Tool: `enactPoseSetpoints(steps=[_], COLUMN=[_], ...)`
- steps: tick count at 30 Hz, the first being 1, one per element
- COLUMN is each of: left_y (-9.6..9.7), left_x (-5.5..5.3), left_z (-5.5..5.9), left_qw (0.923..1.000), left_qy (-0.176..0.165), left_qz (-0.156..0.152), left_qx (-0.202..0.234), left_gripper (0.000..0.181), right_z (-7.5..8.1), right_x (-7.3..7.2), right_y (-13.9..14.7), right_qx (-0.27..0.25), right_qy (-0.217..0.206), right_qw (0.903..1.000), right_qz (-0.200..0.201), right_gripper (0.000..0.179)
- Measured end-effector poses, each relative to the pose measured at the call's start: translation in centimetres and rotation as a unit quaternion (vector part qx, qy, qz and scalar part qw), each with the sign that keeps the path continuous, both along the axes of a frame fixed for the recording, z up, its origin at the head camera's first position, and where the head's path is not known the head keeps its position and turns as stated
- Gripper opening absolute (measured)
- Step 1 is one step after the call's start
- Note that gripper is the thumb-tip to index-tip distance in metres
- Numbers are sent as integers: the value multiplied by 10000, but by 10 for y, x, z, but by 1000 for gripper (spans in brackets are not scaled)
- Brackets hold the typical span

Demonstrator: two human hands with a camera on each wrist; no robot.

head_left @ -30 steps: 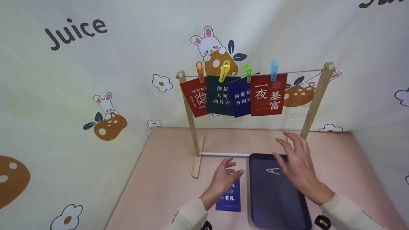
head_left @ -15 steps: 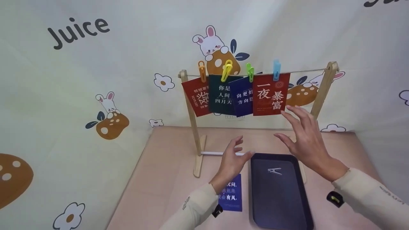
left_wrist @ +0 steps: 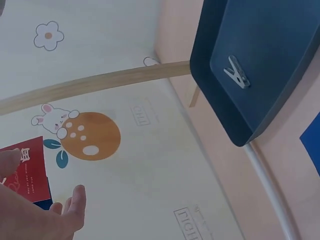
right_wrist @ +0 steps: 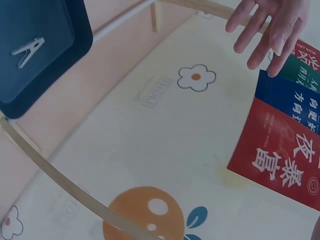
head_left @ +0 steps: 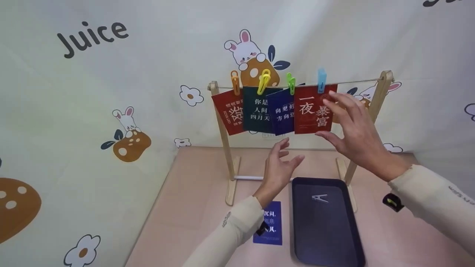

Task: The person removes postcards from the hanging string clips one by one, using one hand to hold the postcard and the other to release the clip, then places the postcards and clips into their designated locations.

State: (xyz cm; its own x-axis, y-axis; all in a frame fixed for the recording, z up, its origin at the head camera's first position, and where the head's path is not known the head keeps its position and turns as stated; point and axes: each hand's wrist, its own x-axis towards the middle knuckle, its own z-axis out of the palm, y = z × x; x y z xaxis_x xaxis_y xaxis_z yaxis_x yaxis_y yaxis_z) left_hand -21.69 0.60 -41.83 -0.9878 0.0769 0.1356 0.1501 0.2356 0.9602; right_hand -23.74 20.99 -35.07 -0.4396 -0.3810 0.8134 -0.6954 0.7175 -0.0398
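My right hand (head_left: pixel 359 129), fingers spread and slightly bent, is at the right side of a red card (head_left: pixel 305 124) with white characters. Its fingertips overlap the card's right edge in the head view, and the thumb is by the lower corner. A light-blue clothespin (head_left: pixel 321 81) clips that card to a string. Below the cards my left hand (head_left: pixel 277 168) is raised with relaxed fingers, holding nothing. To the left hang a blue card (head_left: pixel 281 122) on a green clothespin (head_left: pixel 291 84), a dark green card (head_left: pixel 256 126) on a yellow one, and another red card (head_left: pixel 228 118) on an orange one.
A wooden stand (head_left: pixel 225 148) carries the string, with a white bar (head_left: pixel 246 178) low across it. On the pink table lies a dark tray (head_left: pixel 326 237) holding a white clothespin (head_left: pixel 320 198). Another blue card (head_left: pixel 272 239) lies left of it, partly behind my left sleeve.
My right hand has risen from above the tray to the right-hand red card. The left hand has moved up and right, from over the blue card on the table to below the hanging cards.
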Motion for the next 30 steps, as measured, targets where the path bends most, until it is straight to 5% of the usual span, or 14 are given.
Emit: enactPoseSetpoints(steps=[11,19,25,30], left_y=[7,12,17,21], left_x=[-24,-36,-46,-49], left_z=[10,12,9,9], left_qw=[9924,9862,9663,9553], left_qy=[-288,-455,-950,-1105], left_qz=[472,617,635,612], left_qx=[1095,1470,2308,2674], left_gripper=[57,52,47,47], right_z=[34,64,81,92], right_x=[-15,-29,-33,-35], right_y=[1,-1,-4,-6], right_qx=[262,379,-176,-713], right_qy=[143,-26,-921,-1956], right_qw=[9996,9988,9950,9777], right_qz=[8,-311,-331,-258], right_gripper=[81,60,48,47])
